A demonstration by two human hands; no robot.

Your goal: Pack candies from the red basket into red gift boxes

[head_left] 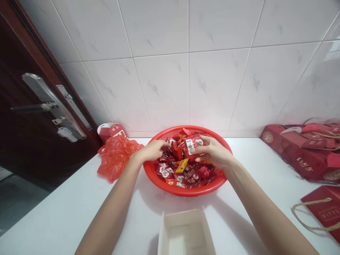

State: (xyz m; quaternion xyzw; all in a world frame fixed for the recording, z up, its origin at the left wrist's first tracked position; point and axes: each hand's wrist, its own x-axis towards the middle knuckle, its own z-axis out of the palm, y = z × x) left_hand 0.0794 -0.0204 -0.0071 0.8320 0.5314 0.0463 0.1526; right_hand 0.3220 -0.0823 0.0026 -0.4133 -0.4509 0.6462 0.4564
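A red plastic basket (pixel 186 192) full of wrapped sweets (pixel 191 173) stands on the white table near the wall. Over its right half, my right hand (pixel 214 152) grips a red packet (pixel 193 144) with white labels between thumb and fingers. At the basket's left side, my left hand (pixel 154 150) reaches in among the sweets with its fingers bent; what its fingertips hold, if anything, is hidden. A yellow sweet (pixel 181 165) lies near the middle of the pile. Nearest to me is an open white box (pixel 186 232) with nothing inside.
A crumpled red plastic bag (pixel 117 156) and a small red box (pixel 110 130) are at the left. Several red gift boxes (pixel 300 148) lie at the right, with a rope-handled one (pixel 322 209) in front. A tiled wall (pixel 164 88) rises behind, and a dark door (pixel 26 141) is at the left.
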